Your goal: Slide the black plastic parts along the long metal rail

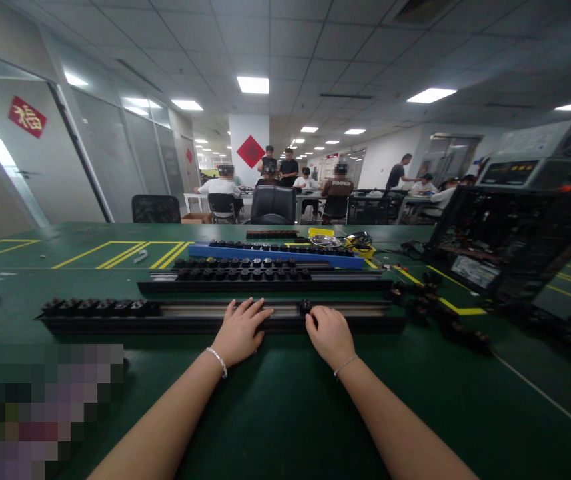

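Observation:
A long black rail [165,325] with a pale inner channel lies crosswise in front of me. Several small black round-topped modules [88,306] sit side by side in its left part. My left hand [244,328] rests palm down across the rail's middle, fingers spread. Toward the right part of the channel, my right hand [332,333] has thumb and fingers closed at a single black module [305,306], which sits in the rail. The fingers partly cover that module. Behind stands a second black rail [265,287] with a row of similar modules.
Farther back are a blue rail [275,255] with modules, a metal dish [323,241] and a yellow tray [321,232]. Loose black modules [440,313] lie at the right, near an open black case [495,240]. People [338,187] sit and stand beyond the green table [265,413].

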`<action>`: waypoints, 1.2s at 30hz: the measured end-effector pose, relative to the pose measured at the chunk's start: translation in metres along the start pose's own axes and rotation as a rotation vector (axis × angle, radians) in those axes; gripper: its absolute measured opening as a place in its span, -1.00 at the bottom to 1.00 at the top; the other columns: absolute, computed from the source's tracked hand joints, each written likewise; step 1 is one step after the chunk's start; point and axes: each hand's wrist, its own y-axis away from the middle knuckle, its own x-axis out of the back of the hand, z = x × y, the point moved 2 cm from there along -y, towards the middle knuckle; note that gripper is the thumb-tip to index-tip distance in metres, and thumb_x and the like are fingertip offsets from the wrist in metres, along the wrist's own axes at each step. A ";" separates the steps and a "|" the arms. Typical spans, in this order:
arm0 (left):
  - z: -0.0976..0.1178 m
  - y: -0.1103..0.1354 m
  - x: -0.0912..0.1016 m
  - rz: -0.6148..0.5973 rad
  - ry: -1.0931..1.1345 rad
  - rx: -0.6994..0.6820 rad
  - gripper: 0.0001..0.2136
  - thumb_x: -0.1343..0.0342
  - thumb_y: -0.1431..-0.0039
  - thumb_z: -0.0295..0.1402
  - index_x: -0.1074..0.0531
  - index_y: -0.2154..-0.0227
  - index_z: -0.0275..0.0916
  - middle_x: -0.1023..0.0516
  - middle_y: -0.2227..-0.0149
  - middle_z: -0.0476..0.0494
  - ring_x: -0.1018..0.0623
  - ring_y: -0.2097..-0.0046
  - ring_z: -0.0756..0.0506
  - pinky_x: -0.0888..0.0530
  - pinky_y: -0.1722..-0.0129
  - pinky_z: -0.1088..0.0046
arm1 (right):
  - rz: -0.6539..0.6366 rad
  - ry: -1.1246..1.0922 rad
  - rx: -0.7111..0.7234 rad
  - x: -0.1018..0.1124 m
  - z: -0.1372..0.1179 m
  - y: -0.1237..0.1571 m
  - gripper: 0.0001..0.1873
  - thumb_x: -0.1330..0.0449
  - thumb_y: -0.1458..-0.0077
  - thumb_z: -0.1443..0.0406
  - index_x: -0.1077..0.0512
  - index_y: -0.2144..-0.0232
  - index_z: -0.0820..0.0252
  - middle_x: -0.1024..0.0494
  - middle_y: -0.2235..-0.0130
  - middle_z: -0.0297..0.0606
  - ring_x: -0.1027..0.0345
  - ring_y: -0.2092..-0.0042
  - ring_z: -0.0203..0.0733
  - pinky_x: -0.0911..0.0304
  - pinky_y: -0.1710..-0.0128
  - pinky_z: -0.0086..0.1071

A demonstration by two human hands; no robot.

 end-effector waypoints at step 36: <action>0.002 0.000 0.001 0.010 -0.006 0.006 -0.51 -0.05 -0.07 -0.36 -0.25 -0.11 0.05 -0.26 -0.22 -0.06 -0.20 -0.24 -0.25 -0.02 -0.20 -0.10 | 0.005 0.005 0.014 -0.002 0.002 0.000 -0.76 0.04 -0.17 0.28 -0.36 0.46 0.16 -0.49 0.36 -0.25 -0.31 0.26 -0.23 -0.04 0.17 -0.36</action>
